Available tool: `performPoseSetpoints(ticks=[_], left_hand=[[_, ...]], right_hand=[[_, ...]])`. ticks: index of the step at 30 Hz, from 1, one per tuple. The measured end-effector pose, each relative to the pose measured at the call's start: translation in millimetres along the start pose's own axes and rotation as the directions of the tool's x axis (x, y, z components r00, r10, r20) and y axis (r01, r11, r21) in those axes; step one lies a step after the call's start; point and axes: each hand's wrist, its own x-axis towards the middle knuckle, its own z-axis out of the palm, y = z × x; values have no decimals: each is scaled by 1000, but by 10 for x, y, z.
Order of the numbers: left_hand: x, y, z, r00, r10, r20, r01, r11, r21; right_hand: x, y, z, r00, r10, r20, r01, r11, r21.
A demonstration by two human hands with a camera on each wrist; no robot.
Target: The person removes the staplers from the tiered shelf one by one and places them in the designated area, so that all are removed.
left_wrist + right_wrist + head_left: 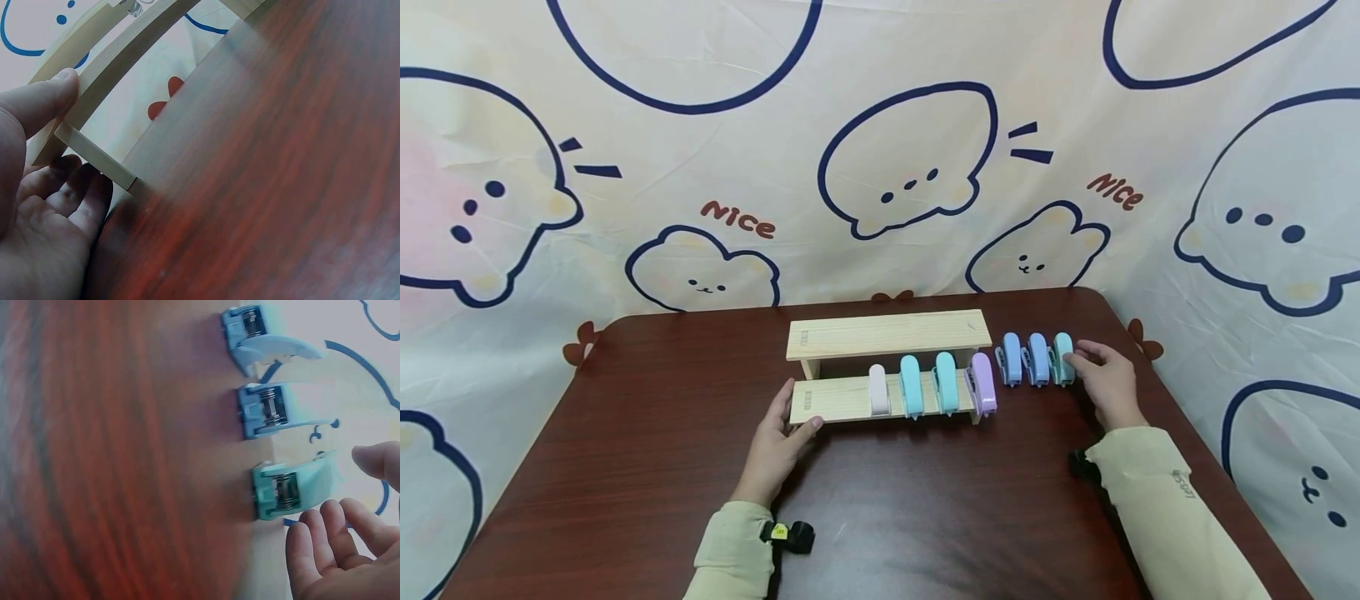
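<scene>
My left hand [778, 446] grips the left end of a two-tier wooden stand [831, 400], thumb on top and fingers round its side. In the left wrist view the fingertips [90, 194] are beside the stand's leg [97, 156]. At the table's right, my right hand [1105, 379] is around a green stapler [1062, 358], the outermost of three. In the right wrist view, the thumb [378, 459] is apart from the green stapler [290, 490], and the other fingers lie close to its side. Two blue staplers, one [1037, 360] beside the green one and another [1011, 360], stand upright.
On the lower tier stand a pale stapler [878, 390], two turquoise staplers, left [912, 386] and right [946, 382], and a purple stapler [982, 383] at the right end. The upper board [887, 332] is behind. A printed cloth [910, 267] borders the brown table [700, 375].
</scene>
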Motion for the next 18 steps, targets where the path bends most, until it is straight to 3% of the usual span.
performPoseSetpoints(ticks=[9,18], left_hand=[[6,-13,-5,1000,0,-4,0,1000,0],[0,-10,-5,1000,-1,-3,1,1000,-2]], right_hand=[[-120,-46,9,997,61,-48,-54,989,136],[-300,-113,-1,995,63,-74,-43,968,248]])
